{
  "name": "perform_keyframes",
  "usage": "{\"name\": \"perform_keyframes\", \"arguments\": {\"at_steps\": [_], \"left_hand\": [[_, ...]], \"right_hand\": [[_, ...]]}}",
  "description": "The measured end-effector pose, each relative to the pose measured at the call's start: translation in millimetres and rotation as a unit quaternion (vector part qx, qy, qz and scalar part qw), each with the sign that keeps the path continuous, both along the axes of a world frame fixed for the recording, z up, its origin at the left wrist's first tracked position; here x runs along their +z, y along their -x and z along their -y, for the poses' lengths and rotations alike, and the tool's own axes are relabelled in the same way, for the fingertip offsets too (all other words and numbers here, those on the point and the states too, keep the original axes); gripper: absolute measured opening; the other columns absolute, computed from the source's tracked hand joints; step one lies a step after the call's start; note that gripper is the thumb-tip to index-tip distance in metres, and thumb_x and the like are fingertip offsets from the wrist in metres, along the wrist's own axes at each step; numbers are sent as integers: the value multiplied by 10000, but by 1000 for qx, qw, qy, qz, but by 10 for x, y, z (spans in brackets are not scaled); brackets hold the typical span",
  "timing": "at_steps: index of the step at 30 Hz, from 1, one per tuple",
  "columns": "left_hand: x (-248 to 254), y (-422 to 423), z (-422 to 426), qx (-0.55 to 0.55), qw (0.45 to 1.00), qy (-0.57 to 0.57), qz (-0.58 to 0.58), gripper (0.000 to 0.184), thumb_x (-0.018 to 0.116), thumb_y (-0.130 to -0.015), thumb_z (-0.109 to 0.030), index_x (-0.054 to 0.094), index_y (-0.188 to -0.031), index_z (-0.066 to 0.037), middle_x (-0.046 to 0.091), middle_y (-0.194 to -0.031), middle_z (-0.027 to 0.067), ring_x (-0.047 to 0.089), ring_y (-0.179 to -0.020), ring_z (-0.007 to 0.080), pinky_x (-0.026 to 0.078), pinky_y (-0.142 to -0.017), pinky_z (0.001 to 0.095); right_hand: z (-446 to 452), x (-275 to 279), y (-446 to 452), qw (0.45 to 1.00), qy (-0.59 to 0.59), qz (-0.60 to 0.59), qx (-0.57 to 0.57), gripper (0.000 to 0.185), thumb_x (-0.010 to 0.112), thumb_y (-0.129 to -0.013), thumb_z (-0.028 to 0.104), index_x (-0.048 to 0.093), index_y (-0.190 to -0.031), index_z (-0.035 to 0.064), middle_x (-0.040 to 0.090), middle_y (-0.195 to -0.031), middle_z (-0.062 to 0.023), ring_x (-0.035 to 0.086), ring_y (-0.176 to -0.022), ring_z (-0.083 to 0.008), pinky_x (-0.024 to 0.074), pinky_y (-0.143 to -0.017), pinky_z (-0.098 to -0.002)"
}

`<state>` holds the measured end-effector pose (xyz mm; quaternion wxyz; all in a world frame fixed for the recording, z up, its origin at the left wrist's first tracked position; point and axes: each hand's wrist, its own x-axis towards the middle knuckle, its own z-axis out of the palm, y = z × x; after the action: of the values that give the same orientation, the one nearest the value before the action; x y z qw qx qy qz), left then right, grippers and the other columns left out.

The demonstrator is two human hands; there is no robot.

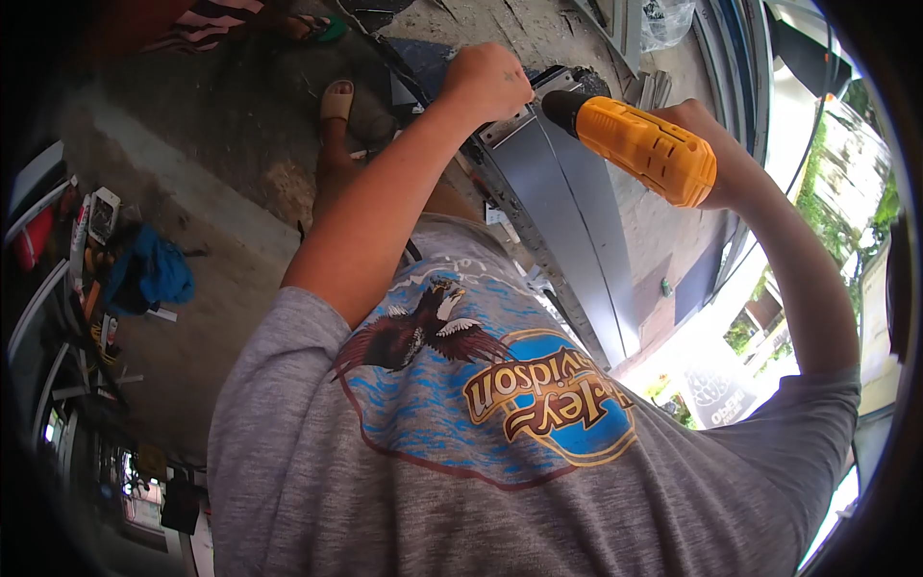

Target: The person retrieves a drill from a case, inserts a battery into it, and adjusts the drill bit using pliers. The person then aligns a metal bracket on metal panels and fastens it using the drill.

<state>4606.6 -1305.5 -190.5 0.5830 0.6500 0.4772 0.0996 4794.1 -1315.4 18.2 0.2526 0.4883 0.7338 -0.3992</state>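
My right hand is wrapped round the grip of an orange cordless drill, largely behind its body. The drill's black chuck points left, towards my left hand. That hand is closed in a fist beside the chuck, its fingertips turned away; what they hold, if anything, is hidden. Just below the fist shows a silver metal plate at the end of a long grey metal profile. The profile runs down towards my body. Where the drill's tip meets the work is too small to make out.
A foot in a beige sandal is left of my left forearm. Someone in striped clothing is at the top left. A blue cloth lies among tools at left. Clear plastic and metal strips lie beyond the drill.
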Motion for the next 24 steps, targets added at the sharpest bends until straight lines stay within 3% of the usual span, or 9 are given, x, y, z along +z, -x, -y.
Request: {"name": "perform_keyframes", "arguments": {"at_steps": [6,9,11,14,16,22,24], "left_hand": [[31,10,0,-2,999,32,3,175,763,-753,-243,779,-865,-109,724,-762,69,687,-708,187,535,-698,315],[24,14,31,15,999,49,14,176,756,-767,-240,779,-883,-110,723,-757,60,684,-696,183,532,-690,310],[73,37,98,32,997,60,22,175,751,-777,-239,778,-892,-110,722,-753,56,680,-687,181,530,-685,307],[124,68,69,19,999,47,11,186,754,-782,-260,778,-889,-109,721,-757,60,679,-693,178,527,-687,313],[145,88,60,14,998,56,0,196,755,-783,-269,777,-889,-105,720,-759,63,679,-702,180,526,-691,318],[93,51,69,11,1000,21,0,232,762,-778,-289,775,-907,-97,723,-779,80,684,-728,197,526,-712,325],[124,28,62,7,1000,5,-14,229,756,-779,-290,775,-897,-95,727,-790,89,692,-738,214,533,-722,333]], "right_hand": [[-1,-20,34,999,-2,32,17,248,752,-720,176,650,-887,25,664,-788,-142,654,-749,-348,528,-701,-384],[97,-215,-81,999,-3,-17,-29,264,756,-719,170,654,-918,29,676,-793,-134,664,-741,-333,535,-697,-368],[108,-157,-64,998,-12,4,-59,373,771,-721,184,639,-1037,38,676,-830,-116,666,-741,-300,541,-724,-355],[140,-10,52,993,-55,1,-108,317,745,-735,167,641,-1008,42,687,-826,-101,672,-713,-263,543,-706,-341],[138,39,106,983,-42,7,-181,273,718,-746,148,647,-988,43,695,-837,-86,670,-695,-232,543,-690,-329],[321,504,-135,882,60,12,-467,424,676,-773,94,622,-1190,35,694,-977,-41,633,-762,-114,538,-728,-278],[639,581,-358,838,-23,-68,-541,418,684,-787,66,609,-1196,31,680,-994,-43,617,-767,-109,537,-706,-263]]}}
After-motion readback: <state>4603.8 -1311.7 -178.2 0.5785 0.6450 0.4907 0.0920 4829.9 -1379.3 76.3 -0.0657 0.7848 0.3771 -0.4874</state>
